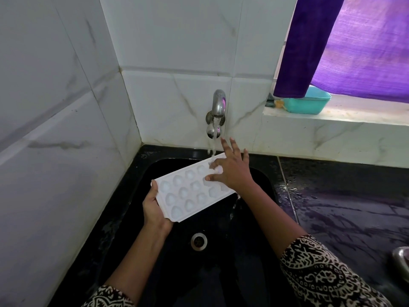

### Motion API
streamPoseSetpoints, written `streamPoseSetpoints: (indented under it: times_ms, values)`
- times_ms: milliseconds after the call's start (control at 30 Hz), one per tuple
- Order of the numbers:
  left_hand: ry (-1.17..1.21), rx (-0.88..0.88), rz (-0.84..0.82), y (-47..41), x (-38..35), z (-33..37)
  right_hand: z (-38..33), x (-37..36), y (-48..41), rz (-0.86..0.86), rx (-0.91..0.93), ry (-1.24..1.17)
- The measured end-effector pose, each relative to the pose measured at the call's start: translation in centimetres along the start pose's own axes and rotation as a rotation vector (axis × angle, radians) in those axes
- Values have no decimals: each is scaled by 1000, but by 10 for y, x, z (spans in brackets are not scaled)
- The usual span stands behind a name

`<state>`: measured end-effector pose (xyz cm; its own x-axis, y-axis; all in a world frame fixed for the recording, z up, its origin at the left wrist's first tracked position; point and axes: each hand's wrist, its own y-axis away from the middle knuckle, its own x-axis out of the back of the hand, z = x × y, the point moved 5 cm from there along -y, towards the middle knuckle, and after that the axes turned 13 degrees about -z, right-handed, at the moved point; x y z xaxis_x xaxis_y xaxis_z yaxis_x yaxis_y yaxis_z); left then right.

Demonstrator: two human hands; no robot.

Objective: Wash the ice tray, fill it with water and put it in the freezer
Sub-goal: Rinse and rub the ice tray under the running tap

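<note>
A white ice tray (188,191) with several rounded cells is held tilted over the black sink (259,173). My left hand (156,209) grips its near left end from below, thumb on the rim. My right hand (230,167) lies flat on the tray's far end with fingers spread, thumb and forefinger touching the cells. Water runs from the metal tap (218,105) on the wall onto the tray's far end beside my right hand, and drips off the tray's right edge into the sink.
The sink's drain (198,241) lies below the tray. A wet black counter (343,202) stretches to the right, with a metal vessel (401,260) at its right edge. A teal tub (306,104) sits on the window ledge under a purple curtain (354,47). Tiled walls close the left and back.
</note>
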<state>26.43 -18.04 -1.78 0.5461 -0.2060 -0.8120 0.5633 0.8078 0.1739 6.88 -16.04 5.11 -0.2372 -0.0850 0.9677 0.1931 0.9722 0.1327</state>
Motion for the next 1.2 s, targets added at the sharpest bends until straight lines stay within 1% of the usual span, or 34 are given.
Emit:
streamPoseSetpoints:
  times_ms: [100,267,400,467,567,667,833,900,967,1100,1200]
  values:
    - [21,-12,1,0,-2,0,-9,-8,-3,-26,25,79]
    - [22,-26,-13,3,-1,5,-11,-8,-7,-29,109,64]
    - [13,-21,-8,2,-1,2,-4,-3,-4,7,33,59]
    - [-7,-20,3,1,0,1,-6,-4,-3,-11,2,84]
    - [-20,-18,12,0,1,1,-13,-9,-3,-46,42,107]
    - [8,-18,8,1,3,2,-15,-10,-2,-26,103,69]
    - [18,-4,-28,2,4,-1,-2,-3,0,26,39,-4]
    - [26,-4,-28,0,3,-1,-6,-5,-1,17,30,33]
    - [33,-8,-22,-4,4,-1,-13,-9,-1,5,46,82]
    - [41,-14,-36,-4,9,1,-16,-6,-1,29,118,76]
    - [51,-26,-56,-1,9,-2,-8,-1,2,64,97,40]
